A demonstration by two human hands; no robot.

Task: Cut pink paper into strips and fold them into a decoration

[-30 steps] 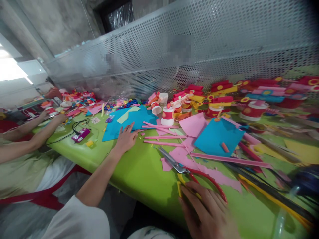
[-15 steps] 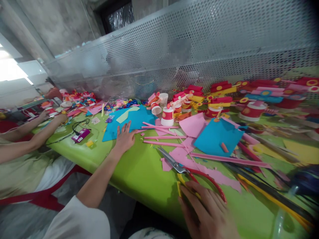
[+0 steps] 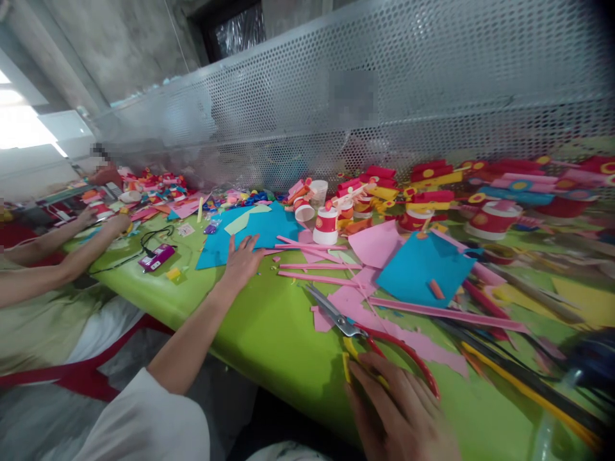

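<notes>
My left hand (image 3: 244, 262) lies with fingers spread at the near edge of a blue sheet (image 3: 216, 250), close to the ends of several pink strips (image 3: 317, 266). In the lower right, my right hand (image 3: 401, 400) is curled, with a bent yellow strip (image 3: 346, 366) at its fingertips; its palm side is hidden. Just beyond those fingers are scissors (image 3: 343, 323) with red handles, their blades slightly apart and pointing to the upper left. Part of the handles is behind the hand. Torn pink paper (image 3: 423, 346) lies under and beside the scissors.
Red-and-white paper cups (image 3: 327, 227) with coloured rolls line the back by a perforated metal screen (image 3: 288, 121). A blue square (image 3: 423, 269) lies right of centre. Cables (image 3: 528, 384) cross the right side. A purple box (image 3: 157, 257) and a co-worker's arms (image 3: 91, 250) are at left.
The view has shifted slightly. My left hand remains spread by the blue sheet, and my right hand keeps its curled pose at the yellow strip beside the scissors.
</notes>
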